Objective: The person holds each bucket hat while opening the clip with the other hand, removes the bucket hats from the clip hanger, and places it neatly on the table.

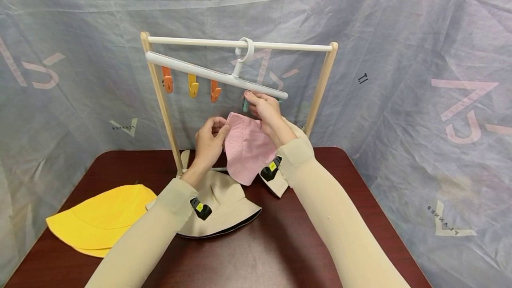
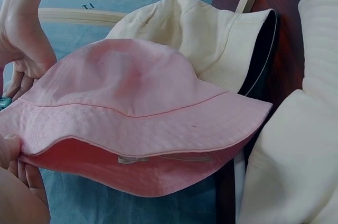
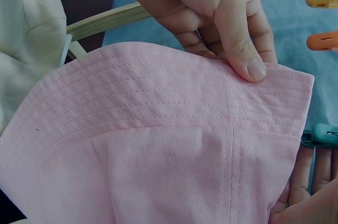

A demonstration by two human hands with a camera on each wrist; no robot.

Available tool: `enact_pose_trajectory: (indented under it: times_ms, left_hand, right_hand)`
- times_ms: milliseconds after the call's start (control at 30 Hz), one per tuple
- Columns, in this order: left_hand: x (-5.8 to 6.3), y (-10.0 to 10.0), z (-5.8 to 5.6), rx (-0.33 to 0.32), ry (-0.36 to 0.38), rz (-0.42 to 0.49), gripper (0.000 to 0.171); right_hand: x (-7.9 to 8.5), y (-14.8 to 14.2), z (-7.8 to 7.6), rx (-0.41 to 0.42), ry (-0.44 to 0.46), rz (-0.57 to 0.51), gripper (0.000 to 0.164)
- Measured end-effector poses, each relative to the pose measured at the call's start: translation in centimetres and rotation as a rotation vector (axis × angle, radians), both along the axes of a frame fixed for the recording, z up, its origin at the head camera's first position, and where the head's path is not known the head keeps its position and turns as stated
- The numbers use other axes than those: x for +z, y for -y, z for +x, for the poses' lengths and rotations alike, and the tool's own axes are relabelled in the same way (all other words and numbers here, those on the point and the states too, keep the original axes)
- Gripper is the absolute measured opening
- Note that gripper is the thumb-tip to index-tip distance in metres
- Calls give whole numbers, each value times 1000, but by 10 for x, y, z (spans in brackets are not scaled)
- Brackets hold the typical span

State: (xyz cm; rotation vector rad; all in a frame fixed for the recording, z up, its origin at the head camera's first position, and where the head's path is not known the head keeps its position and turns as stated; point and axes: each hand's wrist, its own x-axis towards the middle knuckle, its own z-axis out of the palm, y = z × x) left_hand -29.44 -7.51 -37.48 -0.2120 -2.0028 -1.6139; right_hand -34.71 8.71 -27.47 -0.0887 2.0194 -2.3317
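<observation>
In the centre, we see the left hand (image 1: 210, 139) pinching the brim of one pink hat (image 1: 246, 146), and the right hand (image 1: 269, 109) pinching a teal clip (image 1: 246, 104) at its edge. The hat hangs tilted beneath one white hanger (image 1: 200, 72): soft twill, seamed crown, stitching in rows round the brim, pale cord inside. Further along the hanger we count two orange clips (image 1: 168, 82) and one yellow clip (image 1: 193, 88). Beyond, we count two cream hats (image 1: 216, 190), dark-lined, and one yellow hat (image 1: 104, 212).
</observation>
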Motion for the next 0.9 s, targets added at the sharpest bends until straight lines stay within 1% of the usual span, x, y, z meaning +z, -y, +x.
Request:
enact_pose_trajectory:
  times_ms: [333, 900]
  left_hand:
    - [1, 3, 5, 10, 0, -1, 20]
    - [-1, 5, 8, 10, -26, -8, 20]
  right_hand:
    - [-1, 0, -1, 10, -5, -13, 29]
    - [-1, -1, 0, 16, -13, -3, 30]
